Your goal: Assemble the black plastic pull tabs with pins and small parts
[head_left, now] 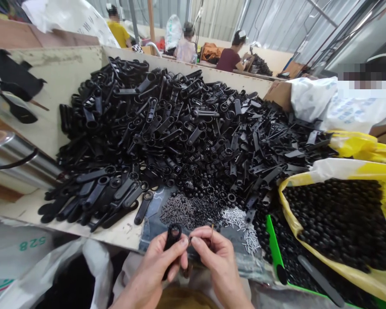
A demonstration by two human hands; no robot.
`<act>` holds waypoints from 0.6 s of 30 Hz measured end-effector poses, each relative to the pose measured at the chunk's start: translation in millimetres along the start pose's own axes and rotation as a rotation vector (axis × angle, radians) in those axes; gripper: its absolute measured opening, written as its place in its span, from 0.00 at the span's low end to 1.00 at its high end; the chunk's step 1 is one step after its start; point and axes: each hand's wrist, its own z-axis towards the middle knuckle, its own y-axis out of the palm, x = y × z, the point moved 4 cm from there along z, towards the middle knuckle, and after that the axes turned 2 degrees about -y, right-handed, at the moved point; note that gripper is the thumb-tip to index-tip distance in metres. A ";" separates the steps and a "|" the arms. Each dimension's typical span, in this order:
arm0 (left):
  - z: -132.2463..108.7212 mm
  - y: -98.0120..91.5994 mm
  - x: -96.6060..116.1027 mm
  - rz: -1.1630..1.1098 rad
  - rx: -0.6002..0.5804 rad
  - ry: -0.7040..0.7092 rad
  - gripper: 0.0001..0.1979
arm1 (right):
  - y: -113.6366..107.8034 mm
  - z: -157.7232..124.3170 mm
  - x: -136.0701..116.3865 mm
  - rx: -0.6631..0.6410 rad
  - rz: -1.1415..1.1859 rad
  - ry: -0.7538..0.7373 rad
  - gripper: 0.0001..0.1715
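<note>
My left hand (165, 259) is closed round a black plastic part with a ring-shaped end (174, 233), the ring pointing up and away. My right hand (216, 257) is closed beside it, thumb and index fingertip pinched close to the left thumb. Whatever sits in that pinch is too small to make out. A thin brown rod (212, 235) sticks up between the right fingers. Just beyond the hands lie small grey-brown cylindrical pieces (178, 210), tiny black pieces (207, 209) and short silver pins (236, 218), on a dark cloth (151, 227).
A big heap of black plastic parts (167, 116) fills the walled table. Ring-ended handles (96, 193) lie front left, near a steel flask (19, 154). At right stand a yellow sack of black balls (341, 219) and a green-edged tray (275, 249). Other people sit far behind.
</note>
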 end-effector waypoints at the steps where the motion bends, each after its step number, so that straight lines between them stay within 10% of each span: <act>1: -0.4 0.1 0.0 -0.014 0.007 -0.002 0.19 | 0.3 -0.3 0.7 -0.003 0.004 -0.001 0.11; 18: -0.3 3.0 1.0 0.013 0.007 0.042 0.22 | -3.4 -7.2 -0.7 -0.035 -0.037 0.007 0.14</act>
